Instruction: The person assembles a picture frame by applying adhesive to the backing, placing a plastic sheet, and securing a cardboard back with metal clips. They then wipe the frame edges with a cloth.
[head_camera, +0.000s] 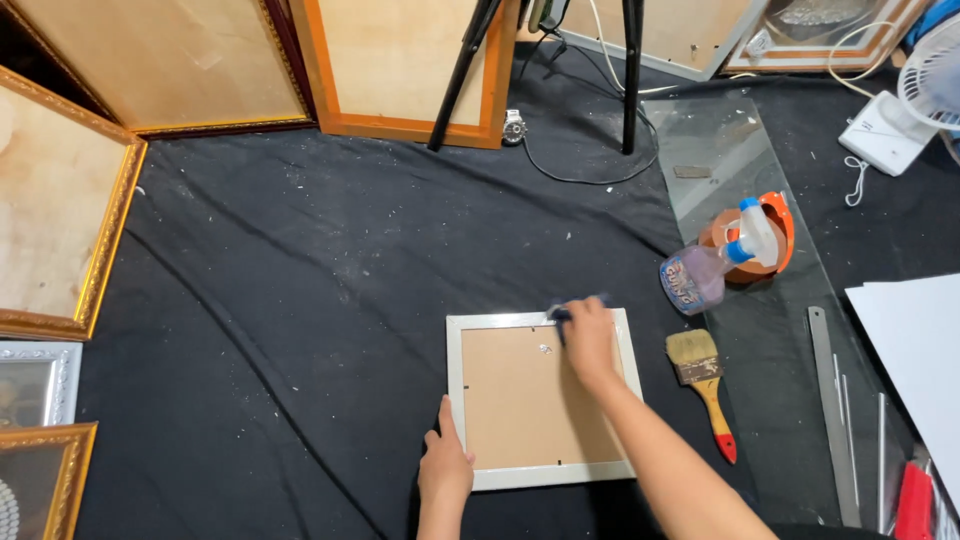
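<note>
On black floor cloth (300, 300), centre: white picture frame (541, 400), back up. Left hand (445, 465) steadying at 7 o'clock, fingers released, flat. Right hand (590, 340) at 1 o'clock, fingers clenched on dark cloth (562, 313). Wiping step; paintbrush (703, 385), spray bottle (705, 270) at 3 o'clock.

Black cloth (300, 300): frame (455, 400), brush (700, 375).

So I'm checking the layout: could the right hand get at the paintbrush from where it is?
Probably yes. The right hand rests on the white frame, and the paintbrush lies just beside it on the black cloth with nothing between.
</note>
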